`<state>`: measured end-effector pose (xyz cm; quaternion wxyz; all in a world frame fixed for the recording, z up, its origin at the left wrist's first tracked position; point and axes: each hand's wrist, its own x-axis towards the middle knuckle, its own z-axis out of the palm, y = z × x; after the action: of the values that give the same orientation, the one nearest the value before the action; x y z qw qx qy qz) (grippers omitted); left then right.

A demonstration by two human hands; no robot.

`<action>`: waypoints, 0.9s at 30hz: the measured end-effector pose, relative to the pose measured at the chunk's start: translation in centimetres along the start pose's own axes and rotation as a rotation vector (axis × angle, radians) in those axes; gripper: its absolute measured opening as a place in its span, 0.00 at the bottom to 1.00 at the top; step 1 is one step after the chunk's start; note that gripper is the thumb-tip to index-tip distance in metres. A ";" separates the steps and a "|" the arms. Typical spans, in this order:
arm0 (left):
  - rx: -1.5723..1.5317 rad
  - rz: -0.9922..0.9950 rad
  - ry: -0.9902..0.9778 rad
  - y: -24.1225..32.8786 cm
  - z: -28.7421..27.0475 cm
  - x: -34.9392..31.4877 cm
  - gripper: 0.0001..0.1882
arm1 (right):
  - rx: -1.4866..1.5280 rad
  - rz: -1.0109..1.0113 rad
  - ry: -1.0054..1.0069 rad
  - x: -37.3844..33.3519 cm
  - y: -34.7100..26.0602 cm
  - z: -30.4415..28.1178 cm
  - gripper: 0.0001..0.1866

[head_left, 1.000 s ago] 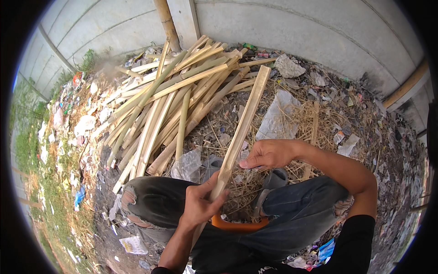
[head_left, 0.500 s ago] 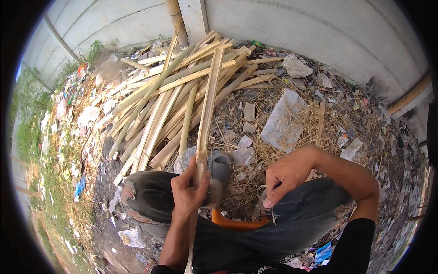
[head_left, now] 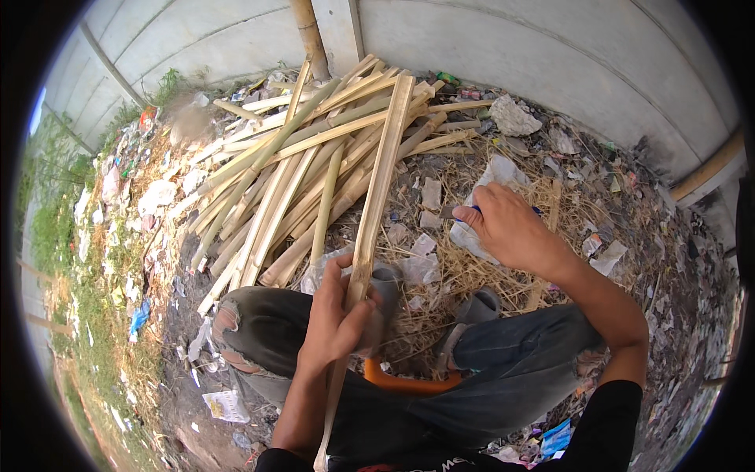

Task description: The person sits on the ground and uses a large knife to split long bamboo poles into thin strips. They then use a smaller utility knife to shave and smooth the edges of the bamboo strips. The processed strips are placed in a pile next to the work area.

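Note:
My left hand (head_left: 334, 322) is wrapped round a long split bamboo strip (head_left: 383, 153), gripping it near its lower part. The strip's pale hollow side faces up. Its far end leans out over the bamboo pile, and its thin near end runs down past my left forearm. Out to the right, my right hand (head_left: 507, 228) is closed on a knife (head_left: 449, 212) with a blue handle. Only a short dark stretch of blade and bits of the handle show; my fingers hide the rest. The knife is apart from the strip.
A heap of split bamboo (head_left: 275, 189) lies ahead, near a concrete wall (head_left: 519, 47) and an upright bamboo pole (head_left: 308, 35). Dry straw, a stone (head_left: 513, 116) and litter cover the ground. Between my bent legs is an orange curved piece (head_left: 409, 383).
My right hand has moved up and forward from beside my right knee, and the knife in it now shows. The strip's far end has shifted slightly right with my left hand.

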<state>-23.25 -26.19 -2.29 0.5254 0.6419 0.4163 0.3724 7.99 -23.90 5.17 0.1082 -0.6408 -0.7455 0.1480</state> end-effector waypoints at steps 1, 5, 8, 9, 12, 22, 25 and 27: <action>-0.011 0.028 0.012 -0.1 -0.2 0.0 0.35 | 0.032 -0.038 -0.006 0.0 -0.7 0.0 0.30; 0.023 -0.160 0.006 4.1 0.6 0.8 0.30 | 0.294 -0.174 -0.118 -0.9 -2.3 0.7 0.29; -0.022 -0.133 -0.056 4.1 0.8 1.0 0.28 | 0.430 -0.315 -0.176 -1.1 -3.7 2.0 0.27; -0.057 -0.097 -0.082 3.5 0.8 1.0 0.29 | 0.484 -0.356 -0.213 -1.0 -4.2 2.3 0.27; -0.164 -0.021 -0.112 2.2 1.2 0.8 0.30 | 0.548 -0.348 -0.262 -1.1 -5.0 3.2 0.23; -0.095 -0.178 -0.131 4.1 1.0 0.8 0.24 | 0.813 -0.467 -0.461 -0.1 -4.5 4.9 0.20; -0.041 -0.118 -0.105 4.0 1.4 0.8 0.24 | 0.941 -0.277 -0.748 0.2 -4.2 4.2 0.19; 0.017 -0.137 -0.096 3.9 1.7 0.9 0.23 | 1.058 -0.112 -0.900 0.2 -3.9 4.0 0.17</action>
<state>-20.75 -26.37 1.27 0.5633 0.6335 0.4367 0.3009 2.96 -24.55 2.82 0.0935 -0.3390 -0.5775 0.7368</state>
